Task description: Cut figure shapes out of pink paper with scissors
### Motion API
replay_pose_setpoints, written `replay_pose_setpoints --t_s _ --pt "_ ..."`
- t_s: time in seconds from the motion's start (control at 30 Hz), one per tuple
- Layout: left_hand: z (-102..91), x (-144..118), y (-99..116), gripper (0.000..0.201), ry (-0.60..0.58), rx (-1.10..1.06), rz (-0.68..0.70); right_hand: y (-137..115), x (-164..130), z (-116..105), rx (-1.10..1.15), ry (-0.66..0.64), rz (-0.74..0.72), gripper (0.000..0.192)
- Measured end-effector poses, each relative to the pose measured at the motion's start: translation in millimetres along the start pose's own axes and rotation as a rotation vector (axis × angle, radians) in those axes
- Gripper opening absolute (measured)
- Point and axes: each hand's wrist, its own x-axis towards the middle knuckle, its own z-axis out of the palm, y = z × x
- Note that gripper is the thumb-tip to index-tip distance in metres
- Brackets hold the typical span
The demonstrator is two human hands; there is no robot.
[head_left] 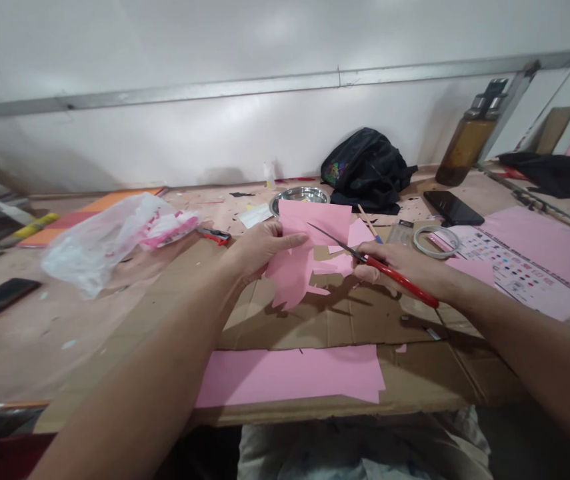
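Clock: we centre it on the cut pink sheet, twelve toward the wall.
Near strip: at six we see a pink paper strip (292, 377) lying flat on the cardboard (389, 327).
Cut pink sheet: we see this jagged sheet (293, 270) raised between the hands, at three from the left and nine from the right; its long axis runs roughly one to seven.
Left hand: our left hand (259, 250), the nearer, pinches the sheet's left edge between thumb and fingers.
Right hand: our right hand (389, 263) is closed around the red-handled scissors (385, 269).
Blade: it points to ten, its tip over the sheet's upper part; we cannot tell how far the blades are parted.
In the way: a ragged pink tongue (335, 265) sits just under the blade, beside our right fingers; whether it is attached, we cannot tell.
Beside: we find a red utility knife (215, 235) at ten, a plastic bag (109, 243) at nine, a pale ring (435, 255) near three.
Far: we see a metal dish (273, 205) at twelve, black fabric (369, 167) at one, an amber bottle (465, 150) at two, with a smartphone (453, 208) below it.
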Motion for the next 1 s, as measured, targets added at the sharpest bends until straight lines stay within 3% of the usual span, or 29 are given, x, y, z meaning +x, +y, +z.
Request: replay_pose_setpoints --t_s 0.4,0.63,0.87,1.0 --pt "-7.1 1.7 -2.4 0.029 -0.053 0.091 -0.014 -3.1 -0.3 -2.8 -0.024 -0.023 -0.023 0.036" --pt "-13.4 5.1 -10.4 0.034 -0.007 0.189 -0.008 -5.4 -1.4 -3.0 -0.020 -0.039 -0.025 0.052" --pt "-11.8 1.0 -2.1 0.033 -0.063 0.153 0.016 -3.8 -1.5 -2.2 0.015 -0.044 -0.059 0.048" --pt "-13.3 -2.4 2.5 0.034 -0.010 0.219 0.087 -3.2 -2.7 -2.8 0.007 -0.060 -0.058 0.045"
